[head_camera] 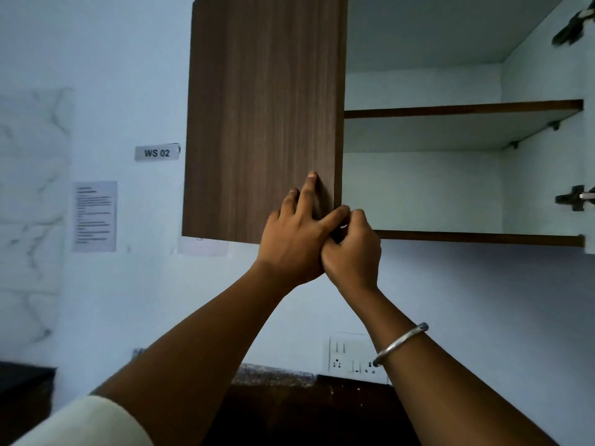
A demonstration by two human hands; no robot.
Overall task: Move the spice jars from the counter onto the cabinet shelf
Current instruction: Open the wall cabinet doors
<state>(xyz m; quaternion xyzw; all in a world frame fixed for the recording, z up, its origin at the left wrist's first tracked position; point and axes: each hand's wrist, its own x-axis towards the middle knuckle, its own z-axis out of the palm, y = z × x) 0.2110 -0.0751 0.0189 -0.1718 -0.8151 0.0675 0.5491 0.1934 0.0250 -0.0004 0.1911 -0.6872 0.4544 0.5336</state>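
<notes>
No spice jar shows in this view. The wall cabinet has a brown wood-grain left door (257, 107) that is closed, while its right half stands open. Inside, the middle shelf (463, 108) and the bottom shelf (483, 238) are white with brown front edges and hold nothing. My left hand (293, 239) lies flat against the door's lower right corner, fingers spread. My right hand (354, 249), with a metal bangle on its wrist, is curled around that door's free edge and touches my left thumb.
Metal hinges (573, 197) sit on the cabinet's right inner wall. A white socket plate (351, 358) is on the wall above the dark counter (306, 410). A "WS 02" label (156, 152) and a printed sheet (94, 216) hang on the left wall.
</notes>
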